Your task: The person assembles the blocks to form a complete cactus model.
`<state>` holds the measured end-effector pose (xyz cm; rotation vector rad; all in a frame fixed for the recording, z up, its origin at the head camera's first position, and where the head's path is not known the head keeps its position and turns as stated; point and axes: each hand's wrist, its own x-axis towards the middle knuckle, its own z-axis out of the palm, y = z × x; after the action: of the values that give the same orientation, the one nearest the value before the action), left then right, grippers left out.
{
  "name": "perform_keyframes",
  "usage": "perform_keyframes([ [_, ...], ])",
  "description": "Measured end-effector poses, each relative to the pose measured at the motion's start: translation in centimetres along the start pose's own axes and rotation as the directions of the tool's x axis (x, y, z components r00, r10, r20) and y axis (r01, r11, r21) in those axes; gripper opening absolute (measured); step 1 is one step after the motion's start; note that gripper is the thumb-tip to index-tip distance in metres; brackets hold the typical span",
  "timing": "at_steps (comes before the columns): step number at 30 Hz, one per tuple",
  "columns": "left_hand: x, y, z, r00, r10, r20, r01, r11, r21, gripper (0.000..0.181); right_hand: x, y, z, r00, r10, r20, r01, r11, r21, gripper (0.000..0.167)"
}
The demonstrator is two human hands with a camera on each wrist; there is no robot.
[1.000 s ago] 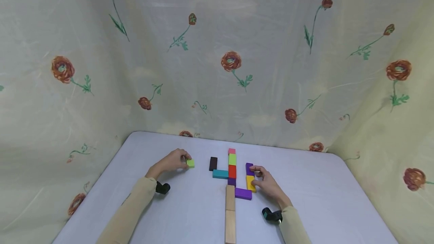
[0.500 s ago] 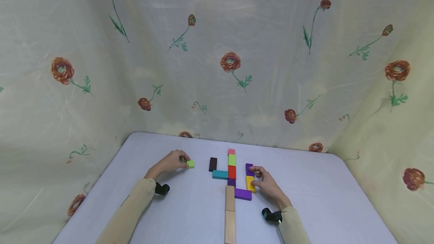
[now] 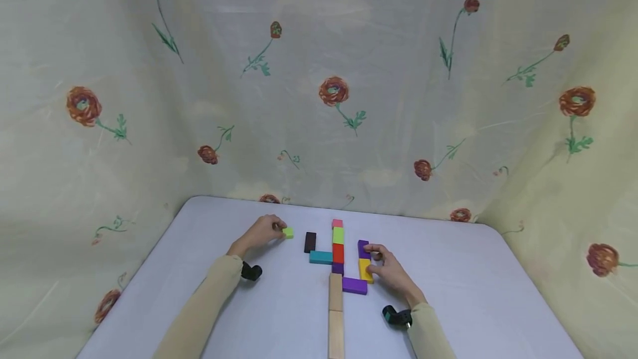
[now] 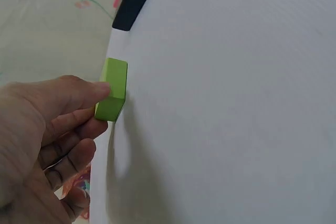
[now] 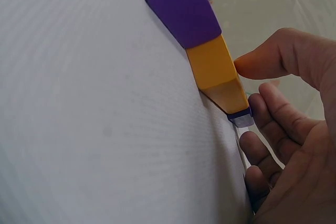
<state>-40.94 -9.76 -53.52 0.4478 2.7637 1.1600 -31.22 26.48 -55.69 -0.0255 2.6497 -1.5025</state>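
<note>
My left hand (image 3: 263, 231) pinches a small lime green block (image 4: 114, 88) between thumb and fingers. In the left wrist view the block looks lifted off the table, with a shadow below it. To its right lies a black block (image 3: 310, 242). My right hand (image 3: 391, 270) is at the right of the layout, its thumb against a yellow block (image 5: 216, 69) and its fingertips at a purple block (image 3: 364, 249) beyond it. These fingers are loosely bent and not wrapped round either block. Another purple block (image 3: 355, 286) lies crosswise near the yellow one.
A column of blocks runs down the middle of the white table (image 3: 279, 314): pink (image 3: 337, 223), lime green (image 3: 338, 235), red (image 3: 338, 253), dark purple (image 3: 338, 267), then two plain wooden blocks (image 3: 336, 292). A teal block (image 3: 321, 257) adjoins its left side. Flowered curtain (image 3: 379, 126) surrounds the table.
My left hand has moved a little right and away from me, carrying the lime green block toward the black one. The right hand stays in place. The head view has shifted slightly.
</note>
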Motion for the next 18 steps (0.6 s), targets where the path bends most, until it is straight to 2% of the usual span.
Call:
perform_keyframes([
  [6,1.3,0.9,1.0,0.999,-0.027,-0.027,0.026,0.998,-0.053,0.022,0.0,0.0,-0.1,1.0,0.0,0.006,0.0,1.0,0.0,0.047],
  [18,3.5,2.0,2.8,1.0,0.001,-0.028,-0.005,0.991,-0.137,0.023,-0.1,-0.2,-0.1,1.0,-0.011,-0.003,0.011,1.0,0.0,0.048],
])
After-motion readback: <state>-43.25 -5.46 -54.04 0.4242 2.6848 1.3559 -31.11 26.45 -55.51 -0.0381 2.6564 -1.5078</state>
